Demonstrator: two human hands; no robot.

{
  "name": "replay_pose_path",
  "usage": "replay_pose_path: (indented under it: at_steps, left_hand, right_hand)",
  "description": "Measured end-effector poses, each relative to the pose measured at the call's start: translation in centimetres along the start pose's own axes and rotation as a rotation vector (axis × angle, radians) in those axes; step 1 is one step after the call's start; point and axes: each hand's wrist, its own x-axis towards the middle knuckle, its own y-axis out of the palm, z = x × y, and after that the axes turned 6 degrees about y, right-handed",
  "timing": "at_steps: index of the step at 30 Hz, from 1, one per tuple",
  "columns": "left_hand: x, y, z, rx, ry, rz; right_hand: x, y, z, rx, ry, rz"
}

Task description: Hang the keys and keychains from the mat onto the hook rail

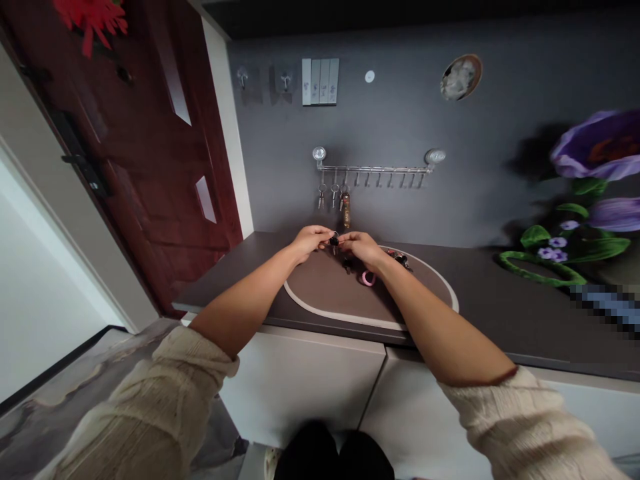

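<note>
A small bunch of keys [334,241] with a ring and a dark part is pinched between both hands, above the brown oval mat [320,287]. My left hand [311,243] grips it from the left, fingers closed. From the right, my right hand [361,247] holds it with closed fingertips. More keys with a pink ring [368,278] lie on the mat under my right wrist, partly hidden. Behind the hands, a hook rail [377,169] is fixed to the wall; several key sets hang at its left end, one with a brown tag [347,210].
The dark countertop [480,293] extends over white cabinets [300,373]. Purple artificial flowers [595,153] with green leaves stand at the right. A dark red door [165,133] is on the left. Wall switches [320,81] and two clear hooks [286,81] sit above the rail.
</note>
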Motion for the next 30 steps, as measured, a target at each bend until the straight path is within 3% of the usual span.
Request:
replay_pose_path:
  at_steps: [13, 21, 30]
  left_hand:
    - [-0.4, 0.3, -0.3, -0.070, -0.013, -0.008]
    - [-0.7, 0.7, -0.5, -0.048, 0.026, 0.012]
    - [-0.4, 1.6, -2.2, -0.020, 0.074, 0.034]
  right_hand:
    - [0.0, 0.1, 0.1, 0.049, -0.064, -0.057]
    - [1.1, -0.2, -0.9, 0.001, -0.187, -0.064]
    - [0.5, -1.5, 0.7, -0.121, -0.326, -0.226]
